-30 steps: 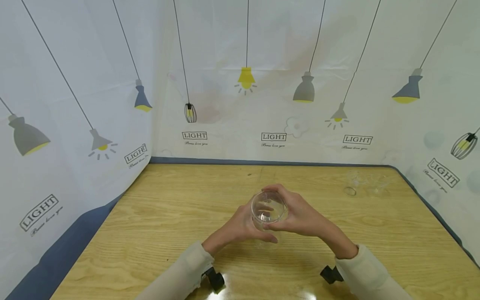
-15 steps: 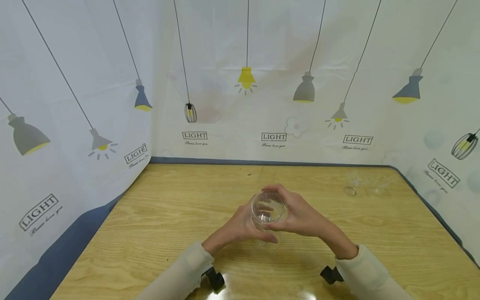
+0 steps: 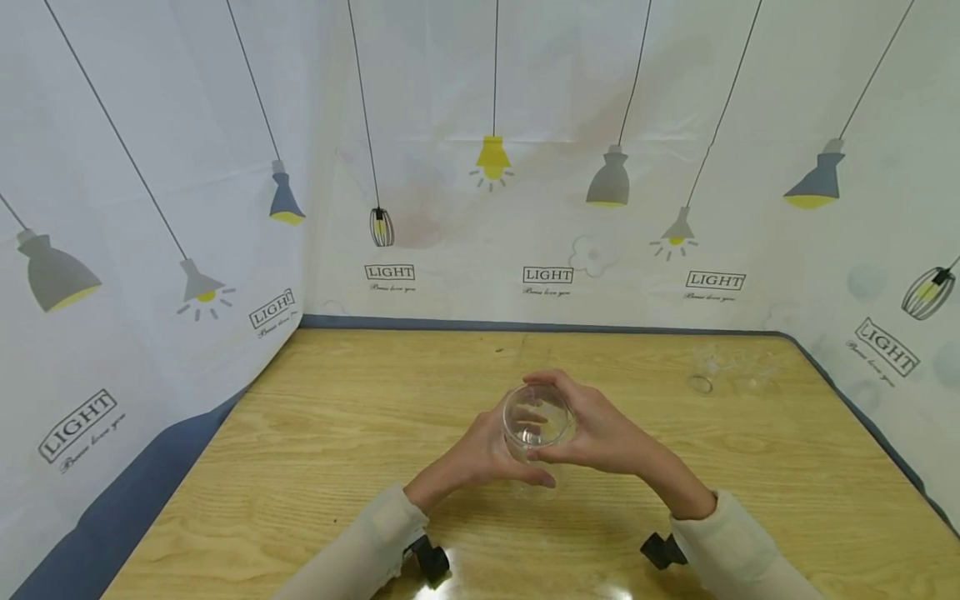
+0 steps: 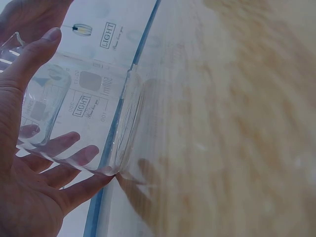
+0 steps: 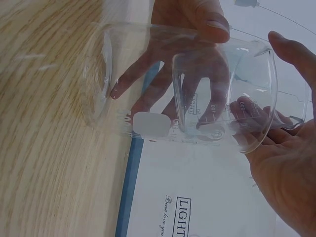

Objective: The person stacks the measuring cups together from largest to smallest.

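A clear glass beaker (image 5: 153,123) with white graduations stands upright at the middle of the table, its base at or just over the wood; contact is hard to tell. My left hand (image 3: 487,446) grips its side, fingers behind the glass in the left wrist view. A smaller clear beaker (image 5: 197,89) sits partly down inside it, its rim above the larger one's. My right hand (image 3: 603,427) holds the smaller beaker near the rim, thumb on the near side. Through the glass in the right wrist view, the left fingers (image 5: 170,81) show spread around the outer wall.
More clear glassware (image 3: 701,382) stands at the back right of the wooden table (image 3: 337,400); its exact shapes are faint. A white curtain (image 3: 450,233) printed with lamps borders the back and both sides. Black wrist-camera mounts (image 3: 431,560) hang below the sleeves.
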`<control>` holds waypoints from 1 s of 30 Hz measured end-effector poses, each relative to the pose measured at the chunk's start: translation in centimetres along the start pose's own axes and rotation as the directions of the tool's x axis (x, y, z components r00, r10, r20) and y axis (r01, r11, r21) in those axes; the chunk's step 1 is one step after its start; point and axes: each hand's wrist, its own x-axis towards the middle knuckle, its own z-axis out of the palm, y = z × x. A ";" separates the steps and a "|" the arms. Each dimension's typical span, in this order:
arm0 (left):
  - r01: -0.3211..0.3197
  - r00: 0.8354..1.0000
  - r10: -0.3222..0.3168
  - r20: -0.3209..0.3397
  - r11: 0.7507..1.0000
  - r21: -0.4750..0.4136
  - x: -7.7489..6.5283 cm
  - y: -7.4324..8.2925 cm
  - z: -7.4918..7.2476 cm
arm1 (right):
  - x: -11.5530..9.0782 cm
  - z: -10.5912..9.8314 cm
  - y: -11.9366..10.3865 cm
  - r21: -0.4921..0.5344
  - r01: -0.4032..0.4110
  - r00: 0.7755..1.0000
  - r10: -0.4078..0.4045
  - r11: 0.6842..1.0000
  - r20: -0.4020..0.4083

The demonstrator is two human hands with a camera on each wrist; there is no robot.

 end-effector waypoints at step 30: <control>0.025 1.000 -0.025 0.006 0.999 -0.033 0.0 0.0 0.0 | 0.1 -0.1 0.0 0.018 0.015 1.000 -0.015 1.000 0.011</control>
